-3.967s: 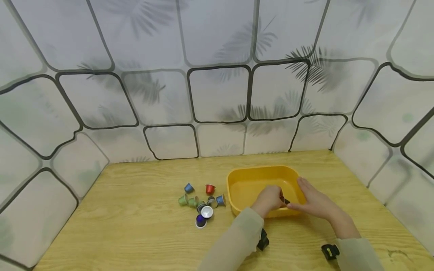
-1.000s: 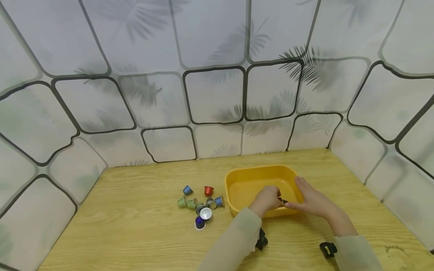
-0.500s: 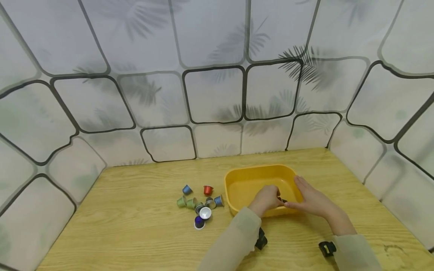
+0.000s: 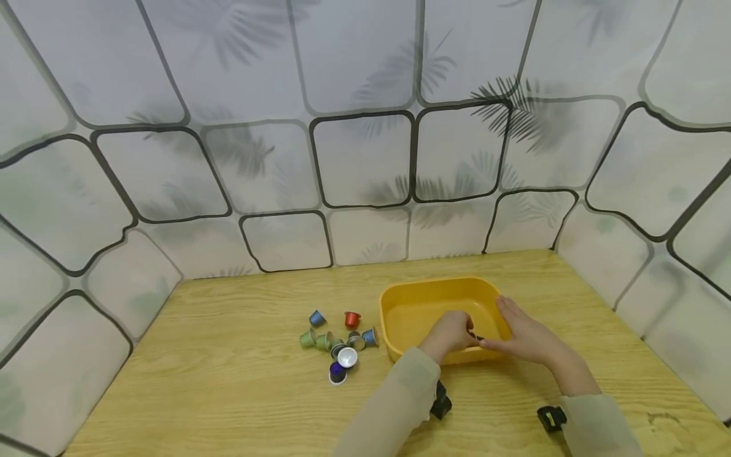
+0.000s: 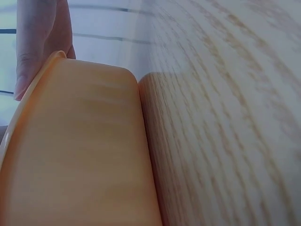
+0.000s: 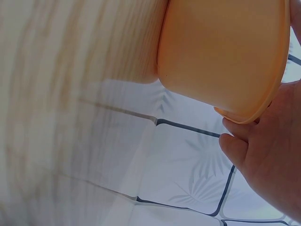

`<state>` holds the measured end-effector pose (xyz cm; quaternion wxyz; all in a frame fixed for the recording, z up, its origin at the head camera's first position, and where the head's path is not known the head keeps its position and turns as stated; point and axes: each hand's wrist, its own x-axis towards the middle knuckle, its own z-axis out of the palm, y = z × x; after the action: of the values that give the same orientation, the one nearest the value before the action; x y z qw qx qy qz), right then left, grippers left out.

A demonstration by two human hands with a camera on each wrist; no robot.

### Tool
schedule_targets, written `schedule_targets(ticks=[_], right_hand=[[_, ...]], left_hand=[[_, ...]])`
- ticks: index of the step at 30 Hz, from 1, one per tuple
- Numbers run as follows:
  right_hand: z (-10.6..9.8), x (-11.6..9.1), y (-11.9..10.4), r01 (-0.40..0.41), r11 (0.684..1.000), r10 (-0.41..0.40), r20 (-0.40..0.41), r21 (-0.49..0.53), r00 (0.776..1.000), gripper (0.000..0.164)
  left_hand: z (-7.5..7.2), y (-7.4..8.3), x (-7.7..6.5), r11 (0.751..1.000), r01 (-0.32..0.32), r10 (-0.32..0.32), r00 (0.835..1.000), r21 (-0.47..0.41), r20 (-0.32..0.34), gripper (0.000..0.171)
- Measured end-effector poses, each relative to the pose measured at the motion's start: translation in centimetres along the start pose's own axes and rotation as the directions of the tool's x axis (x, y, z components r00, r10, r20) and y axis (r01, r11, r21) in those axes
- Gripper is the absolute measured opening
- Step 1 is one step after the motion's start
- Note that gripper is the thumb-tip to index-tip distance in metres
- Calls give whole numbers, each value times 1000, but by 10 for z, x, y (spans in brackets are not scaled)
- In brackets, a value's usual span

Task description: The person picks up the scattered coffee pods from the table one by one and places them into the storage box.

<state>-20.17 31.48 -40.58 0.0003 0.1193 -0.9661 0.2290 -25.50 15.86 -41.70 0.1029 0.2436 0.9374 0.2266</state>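
Note:
A yellow plastic basin (image 4: 434, 292) stands on the wooden table. My left hand (image 4: 451, 333) reaches over its near side, fingers curled round a small dark thing (image 4: 477, 338) that is mostly hidden; its kind I cannot tell. At the basin's right end is my right hand (image 4: 531, 336), fingers straight along the rim and thumb pointing toward the dark thing. In the left wrist view, fingers (image 5: 35, 42) hang over the rim beside the basin's outer wall (image 5: 89, 127). The right wrist view has the right hand (image 6: 273, 146) with fingertips right at the rim.
Left of the basin lie several coffee capsules: a red one (image 4: 352, 319), blue ones (image 4: 370, 337), green ones (image 4: 308, 338), a purple one (image 4: 337, 371), and one showing its white underside (image 4: 347, 357). A patterned cloth wall (image 4: 365, 158) encloses the table (image 4: 240, 381).
Both hands stay at the basin in nearly the same pose. Less of the small dark thing shows between them than four seconds ago. The capsules lie as before; the head view has shifted slightly.

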Motion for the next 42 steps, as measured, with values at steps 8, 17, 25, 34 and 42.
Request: schedule_targets(ticks=[8, 17, 25, 34, 42], right_hand=[[0, 1, 0, -7, 1000, 7, 4, -5, 1000, 101], [1, 2, -1, 0, 1000, 0, 5, 2, 1000, 101], [0, 1, 0, 3, 1000, -3, 6, 6, 1000, 101], [-2, 0, -1, -7, 1000, 6, 11, 11, 1000, 101], [-2, 1, 0, -8, 1000, 8, 13, 19, 1000, 101]], left_hand=[[0, -2, 1, 999, 7, -6, 1000, -51, 10, 31], [-3, -3, 0, 994, 13, -14, 1000, -104, -8, 35], [-8, -4, -3, 977, -6, -8, 998, -212, -64, 36], [-23, -9, -7, 943, -55, 26, 996, -328, -90, 41], [-41, -15, -14, 894, -109, 55, 989, -434, -134, 43]])
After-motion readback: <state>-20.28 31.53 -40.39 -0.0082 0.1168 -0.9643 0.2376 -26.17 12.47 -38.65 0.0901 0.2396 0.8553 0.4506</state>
